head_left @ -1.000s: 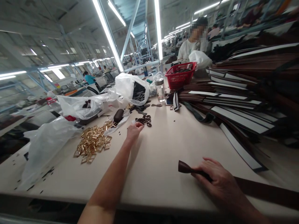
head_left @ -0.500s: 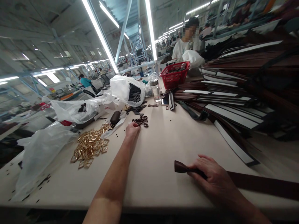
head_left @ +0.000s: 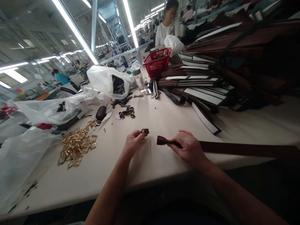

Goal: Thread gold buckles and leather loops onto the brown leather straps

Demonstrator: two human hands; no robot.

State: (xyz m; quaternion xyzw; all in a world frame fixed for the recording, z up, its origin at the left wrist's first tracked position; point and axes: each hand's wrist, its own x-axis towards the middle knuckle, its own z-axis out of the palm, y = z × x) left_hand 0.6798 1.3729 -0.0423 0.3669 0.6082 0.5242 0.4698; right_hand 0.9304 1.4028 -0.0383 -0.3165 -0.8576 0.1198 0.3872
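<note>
Between the fingertips of my left hand [head_left: 134,142] is a small dark brown loop [head_left: 145,132], perhaps more than one. My right hand [head_left: 187,145] is closed on a long dark brown strap [head_left: 239,149]. The strap's pinched, flared end [head_left: 161,140] points left toward the loop, with a gap between them. The strap's long part runs off to the right along the table edge. Beyond my left hand lies a small pile of brown loops [head_left: 130,112]. A heap of gold buckles [head_left: 76,143] lies to the left.
A glass bottle [head_left: 139,80] and a red basket [head_left: 157,63] stand at the back of the table [head_left: 145,162]. White plastic bags [head_left: 100,82] lie back left. Stacked brown straps [head_left: 211,78] fill the back right. A person [head_left: 164,29] is beyond the basket.
My left hand has come back from the loop pile with a loop in its fingers. My right hand and the strap end are now closer to it. The view has shifted right.
</note>
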